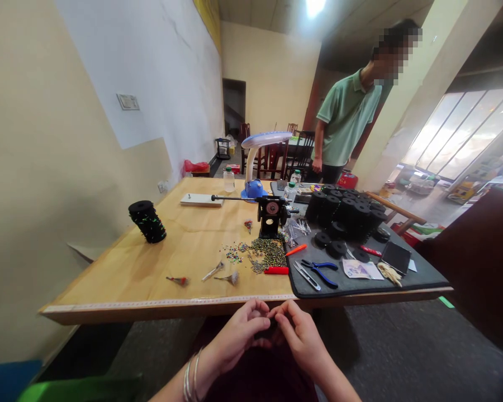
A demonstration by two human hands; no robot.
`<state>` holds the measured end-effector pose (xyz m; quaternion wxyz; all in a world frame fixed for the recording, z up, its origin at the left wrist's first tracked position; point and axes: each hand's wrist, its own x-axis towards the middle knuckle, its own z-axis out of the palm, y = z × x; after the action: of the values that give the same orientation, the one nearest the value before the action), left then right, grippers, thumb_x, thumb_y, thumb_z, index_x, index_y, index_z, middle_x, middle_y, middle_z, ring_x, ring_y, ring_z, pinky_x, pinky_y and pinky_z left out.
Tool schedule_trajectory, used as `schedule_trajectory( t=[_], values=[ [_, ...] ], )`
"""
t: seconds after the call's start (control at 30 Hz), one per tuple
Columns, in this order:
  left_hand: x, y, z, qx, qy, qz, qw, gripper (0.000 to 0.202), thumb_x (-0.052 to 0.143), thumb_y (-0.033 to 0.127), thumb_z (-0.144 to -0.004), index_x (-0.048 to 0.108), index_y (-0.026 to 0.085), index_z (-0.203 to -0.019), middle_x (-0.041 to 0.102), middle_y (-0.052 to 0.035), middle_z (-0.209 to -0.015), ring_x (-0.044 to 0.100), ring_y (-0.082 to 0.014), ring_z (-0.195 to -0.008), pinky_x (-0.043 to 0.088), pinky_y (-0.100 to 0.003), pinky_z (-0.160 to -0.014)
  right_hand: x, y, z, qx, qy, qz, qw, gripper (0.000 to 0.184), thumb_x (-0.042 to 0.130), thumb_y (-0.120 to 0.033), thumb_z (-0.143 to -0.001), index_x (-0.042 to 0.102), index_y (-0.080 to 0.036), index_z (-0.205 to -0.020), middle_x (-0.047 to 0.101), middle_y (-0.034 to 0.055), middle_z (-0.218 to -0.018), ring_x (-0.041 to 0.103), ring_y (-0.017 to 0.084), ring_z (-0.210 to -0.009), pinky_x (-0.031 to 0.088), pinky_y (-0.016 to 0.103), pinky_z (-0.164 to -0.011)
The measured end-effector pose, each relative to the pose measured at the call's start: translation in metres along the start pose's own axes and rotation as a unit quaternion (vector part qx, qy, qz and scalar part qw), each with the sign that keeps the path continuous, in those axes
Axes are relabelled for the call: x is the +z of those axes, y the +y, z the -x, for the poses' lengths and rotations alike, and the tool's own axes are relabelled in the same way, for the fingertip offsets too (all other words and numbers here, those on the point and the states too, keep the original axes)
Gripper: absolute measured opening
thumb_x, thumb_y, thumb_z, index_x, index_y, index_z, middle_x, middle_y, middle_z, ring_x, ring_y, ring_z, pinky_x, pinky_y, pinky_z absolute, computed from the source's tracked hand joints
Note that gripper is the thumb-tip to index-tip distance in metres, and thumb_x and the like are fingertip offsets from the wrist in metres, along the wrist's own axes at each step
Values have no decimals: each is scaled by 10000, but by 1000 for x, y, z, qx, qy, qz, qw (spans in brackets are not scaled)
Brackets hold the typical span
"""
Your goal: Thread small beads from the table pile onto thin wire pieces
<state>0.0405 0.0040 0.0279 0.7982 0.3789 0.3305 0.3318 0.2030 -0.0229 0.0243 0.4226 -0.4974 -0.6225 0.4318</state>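
Note:
My left hand (238,335) and my right hand (302,335) meet below the front edge of the wooden table (184,251), over my lap. Both have their fingers curled and pinched together on a small dark thing (272,326) between them that I cannot make out. Silver bangles (191,379) sit on my left wrist. On the table just beyond lie a heap of small dark and coloured beads (264,254), a red lighter (276,271), blue-handled pliers (321,271), small snips (305,276) and three small tufted pieces (226,277).
A black hand-cranked winder (270,215) stands mid-table with a blue desk lamp (257,167) behind. Several black foam discs (347,215) crowd a dark mat (360,285) on the right. A black stack (147,221) stands at the left. A person in a green shirt (346,125) stands beyond the table.

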Motion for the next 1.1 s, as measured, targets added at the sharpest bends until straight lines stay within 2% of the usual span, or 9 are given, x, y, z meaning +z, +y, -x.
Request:
schedule_trajectory(
  t=[0.17, 0.27, 0.4, 0.5, 0.6, 0.7, 0.8, 0.97, 1.1],
  values=[
    [-3, -3, -1, 6, -37, 61, 997, 252, 576, 90, -632, 528, 194, -857, 584, -9, -884, 550, -149, -801, 464, -303, -723, 1, 4, 1, 33, 8, -53, 998, 268, 443, -435, -908, 505, -199, -798, 588, -21, -549, 574, 143, -453, 449, 230, -470],
    [-3, -3, -3, 22, -31, 39, 999, 241, 613, 113, -646, 525, 191, -856, 589, -8, -876, 555, -149, -813, 446, -275, -723, 3, 0, 2, -18, 35, 24, 999, 231, 444, -376, -915, 530, -193, -804, 632, 20, -659, 597, 157, -563, 459, 241, -541],
    [-6, -4, -5, 47, 14, -68, 996, 274, 716, 232, -677, 508, 185, -851, 603, -25, -888, 568, -163, -815, 438, -261, -681, 2, -3, 1, -92, 54, 113, 988, 167, 454, -294, -911, 575, -188, -864, 662, 65, -837, 616, 182, -748, 461, 269, -684],
    [-8, -6, -5, 39, 25, -67, 997, 266, 697, 238, -684, 505, 190, -861, 613, -30, -885, 571, -167, -800, 444, -264, -659, -1, 0, -2, -53, 32, 76, 995, 203, 438, -331, -921, 573, -187, -871, 632, 32, -738, 592, 153, -611, 466, 251, -594],
    [-7, -6, -3, 12, 25, -19, 999, 227, 627, 160, -670, 515, 193, -865, 609, -33, -923, 562, -162, -816, 468, -289, -695, -2, 6, -4, 12, 10, -10, 1000, 261, 440, -412, -914, 549, -186, -843, 617, 13, -705, 556, 122, -485, 457, 227, -483],
    [-3, -3, -1, -8, -5, 32, 999, 263, 564, 97, -617, 520, 193, -858, 607, -25, -925, 558, -153, -806, 477, -315, -733, -2, 10, -3, 44, 4, -56, 997, 283, 467, -458, -894, 531, -191, -826, 626, 5, -681, 575, 126, -471, 463, 226, -467],
    [-2, -2, -1, -3, -28, 50, 998, 278, 549, 86, -600, 515, 194, -853, 608, -11, -885, 569, -149, -786, 474, -325, -754, 1, 9, -1, 42, 12, -46, 998, 291, 457, -466, -898, 530, -193, -827, 634, 9, -667, 587, 136, -475, 467, 234, -472],
    [-5, -7, -4, 41, 6, -57, 998, 242, 653, 149, -662, 502, 184, -848, 604, -17, -870, 573, -158, -802, 444, -268, -693, 4, 4, 1, -32, 56, 52, 997, 283, 463, -430, -908, 572, -188, -810, 665, 58, -792, 624, 172, -684, 484, 269, -643],
    [-7, -10, -7, 47, 18, -75, 996, 228, 603, 89, -636, 505, 178, -822, 600, -2, -814, 560, -138, -733, 420, -254, -662, 3, 8, -2, 36, 20, -54, 998, 345, 468, -506, -884, 560, -177, -832, 611, -1, -621, 561, 124, -464, 438, 227, -471]
  ],
)
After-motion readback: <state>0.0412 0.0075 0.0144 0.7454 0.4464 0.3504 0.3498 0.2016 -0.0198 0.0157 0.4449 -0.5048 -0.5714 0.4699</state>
